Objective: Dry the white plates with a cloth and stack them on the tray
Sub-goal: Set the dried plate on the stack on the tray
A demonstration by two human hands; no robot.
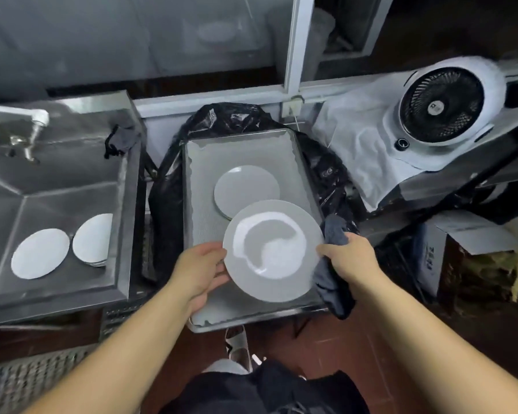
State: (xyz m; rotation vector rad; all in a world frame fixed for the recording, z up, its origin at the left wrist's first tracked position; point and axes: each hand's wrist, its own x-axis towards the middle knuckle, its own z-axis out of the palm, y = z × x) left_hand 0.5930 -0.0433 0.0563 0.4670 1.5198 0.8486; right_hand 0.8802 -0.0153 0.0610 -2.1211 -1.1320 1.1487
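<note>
A grey metal tray (198, 162) sits in the middle of the view on top of a black plastic bag (237, 118), its near edge close to the person's body and its far edge near a pale window frame (293, 49). A stack of white plates (245, 189) lies on the tray's middle, with bare tray surface beyond it and along the left side.

Both hands hold one white plate (272, 251) above the near half of the tray, overlapping the stack's near rim. The left hand (198, 270) has its grip curled around the plate's left edge — thumb on top, fingers underneath. The right hand (350, 258) clenches a dark cloth (332, 279) against the plate's right edge; the cloth hangs over the tray's right rim.

To the left, just beside the tray, is a steel sink (57, 198) with a faucet (30, 130) at its far side; two more groups of white plates (41, 253) lie on its floor near the right wall. To the right — well apart from the hands — a white fan (443, 106) rests on a pale sheet (359, 144), with a cardboard box (467, 258) below it. The floor (326, 348) is reddish tile.
</note>
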